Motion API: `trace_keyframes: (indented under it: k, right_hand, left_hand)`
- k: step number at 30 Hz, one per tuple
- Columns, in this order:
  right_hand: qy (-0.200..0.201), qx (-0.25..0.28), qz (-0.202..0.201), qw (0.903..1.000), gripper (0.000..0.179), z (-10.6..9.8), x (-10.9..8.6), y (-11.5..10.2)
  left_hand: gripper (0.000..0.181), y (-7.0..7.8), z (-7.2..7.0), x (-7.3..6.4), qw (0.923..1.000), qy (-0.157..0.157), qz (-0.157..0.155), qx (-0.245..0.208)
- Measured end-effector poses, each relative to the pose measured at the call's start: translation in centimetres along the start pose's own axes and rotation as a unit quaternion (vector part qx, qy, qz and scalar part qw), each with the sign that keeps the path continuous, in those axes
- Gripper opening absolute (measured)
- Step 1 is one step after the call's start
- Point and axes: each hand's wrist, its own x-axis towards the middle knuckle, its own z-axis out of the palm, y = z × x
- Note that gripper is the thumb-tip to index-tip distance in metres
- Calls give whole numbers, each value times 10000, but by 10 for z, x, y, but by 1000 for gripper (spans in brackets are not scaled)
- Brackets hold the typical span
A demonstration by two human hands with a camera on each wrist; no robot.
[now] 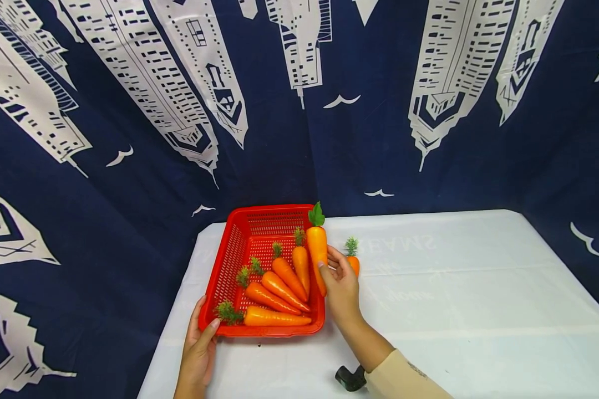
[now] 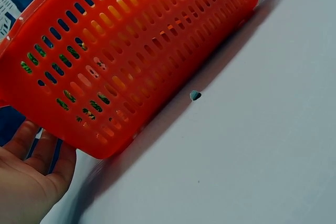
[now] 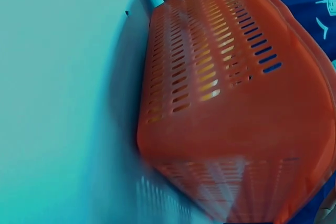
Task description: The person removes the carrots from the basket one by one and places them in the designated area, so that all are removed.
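A red plastic basket (image 1: 262,331) with slotted walls sits at the left of the white table. Inside it lie several orange carrots (image 1: 284,279) with feathery green tops, their tips toward the right front. My left hand (image 1: 198,349) grips the basket's near left corner, thumb on the rim; its fingers (image 2: 50,153) show against the outer wall in the left wrist view. In my right hand (image 1: 343,285), a lighter orange carrot (image 1: 317,244) with a broad green leaf is pinched upright at the right rim. Behind that hand another carrot (image 1: 353,264) is partly hidden.
The white tablecloth (image 1: 459,310) spreads to the right of the basket. A dark blue cloth (image 1: 359,149) with white buildings hangs behind. Near the right sleeve is a black object (image 1: 350,379), kind unclear. A small dark bit (image 2: 195,95) lies before the basket.
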Motion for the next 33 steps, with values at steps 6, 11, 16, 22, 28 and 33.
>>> trace_keyframes:
  k: [6, 11, 16, 22, 28, 33]
  right_hand:
    - [170, 151, 60, 9997, 43, -9, 2, 4]
    - [237, 243, 127, 9993, 43, -19, 4, 8]
    - [368, 49, 203, 9991, 44, -29, 4, 12]
    - [510, 51, 216, 9985, 45, -39, 7, 18]
    - [578, -241, 357, 9974, 42, -47, 9, 21]
    - [589, -497, 536, 9956, 42, -54, 8, 22]
  left_hand:
    - [66, 0, 0, 0, 10000, -30, 8, 15]
    - [66, 2, 1, 0, 10000, 34, -58, 7]
    - [66, 2, 2, 0, 10000, 41, -76, 20]
    - [66, 1, 1, -1, 10000, -9, -30, 16]
    - [66, 2, 1, -1, 10000, -9, -31, 25]
    - [66, 1, 1, -1, 10000, -30, -12, 4]
